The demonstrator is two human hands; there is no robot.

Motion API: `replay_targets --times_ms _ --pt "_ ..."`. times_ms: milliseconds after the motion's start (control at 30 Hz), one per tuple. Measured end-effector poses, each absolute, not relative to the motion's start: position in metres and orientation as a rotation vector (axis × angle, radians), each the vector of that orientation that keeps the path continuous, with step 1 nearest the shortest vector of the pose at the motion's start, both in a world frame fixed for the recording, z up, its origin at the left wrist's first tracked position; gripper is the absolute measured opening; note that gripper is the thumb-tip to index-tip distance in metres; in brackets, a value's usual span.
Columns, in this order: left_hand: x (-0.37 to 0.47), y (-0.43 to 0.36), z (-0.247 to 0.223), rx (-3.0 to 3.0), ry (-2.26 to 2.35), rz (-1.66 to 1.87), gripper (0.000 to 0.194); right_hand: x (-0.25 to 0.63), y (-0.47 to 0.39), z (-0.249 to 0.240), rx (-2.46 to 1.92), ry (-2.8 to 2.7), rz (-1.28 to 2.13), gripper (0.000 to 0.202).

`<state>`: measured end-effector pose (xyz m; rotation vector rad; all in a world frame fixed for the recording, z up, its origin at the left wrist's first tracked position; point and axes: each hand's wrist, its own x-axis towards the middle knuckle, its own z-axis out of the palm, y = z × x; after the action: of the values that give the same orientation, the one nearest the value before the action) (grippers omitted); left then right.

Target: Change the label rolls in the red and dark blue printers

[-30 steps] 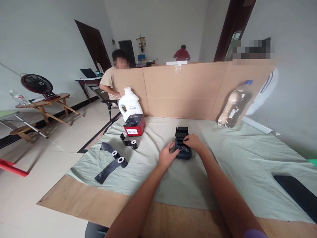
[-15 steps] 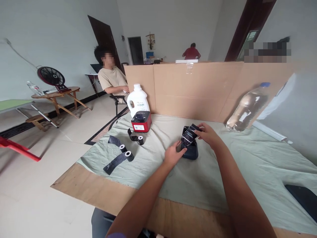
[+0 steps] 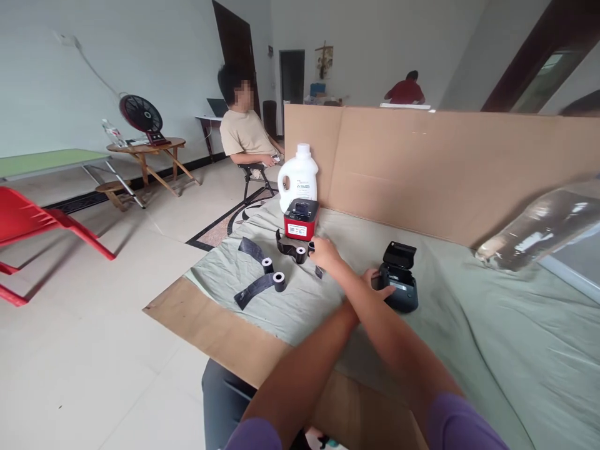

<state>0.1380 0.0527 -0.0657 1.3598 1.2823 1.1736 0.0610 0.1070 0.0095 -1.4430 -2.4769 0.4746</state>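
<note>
My right hand (image 3: 324, 255) reaches left across my left arm, its fingers closed on a black roll (image 3: 311, 248) with a loose strip hanging below. A black device (image 3: 402, 294) stands on the cloth with its lid raised; my left hand (image 3: 377, 285) grips its left side, thumb on the front edge. Left of my right hand lie a black roll (image 3: 300, 255) with a curled strip and two more rolls (image 3: 279, 282) (image 3: 267, 265) with strips spread leftward. Behind them sits a red and black device (image 3: 300, 220) with a white label.
A white jug (image 3: 300, 182) stands behind the red device. Cardboard (image 3: 422, 162) borders the back of the green cloth (image 3: 347, 231). A large clear bottle (image 3: 539, 228) leans at the right. A seated person (image 3: 246, 131) is beyond the table, and another in red (image 3: 405, 92) is farther back.
My right hand has lifted the black roll out of the black device and moved it left towards the other rolls. My left hand remains at the device. The view has turned left.
</note>
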Motion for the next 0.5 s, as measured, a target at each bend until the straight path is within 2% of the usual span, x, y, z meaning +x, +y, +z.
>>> replay_targets --times_ms 100,233,267,400,500 --pt "0.141 0.057 -0.072 1.368 1.313 1.161 0.066 0.056 0.114 0.0 -1.504 -2.535 0.503 0.022" --pt "0.141 0.058 -0.074 1.363 1.306 1.164 0.069 0.055 0.113 0.01 -1.489 -2.519 0.404 0.05" --pt "0.14 0.057 -0.071 1.363 1.309 1.153 0.069 0.052 0.111 0.012 -1.462 -2.529 0.359 0.052" --pt "0.135 0.051 -0.058 1.371 1.37 1.104 0.064 0.031 0.1 0.01 -1.425 -2.563 0.265 0.022" --pt "0.135 0.05 -0.057 1.382 1.359 1.141 0.066 0.032 0.096 0.012 -1.349 -2.371 0.554 0.02"
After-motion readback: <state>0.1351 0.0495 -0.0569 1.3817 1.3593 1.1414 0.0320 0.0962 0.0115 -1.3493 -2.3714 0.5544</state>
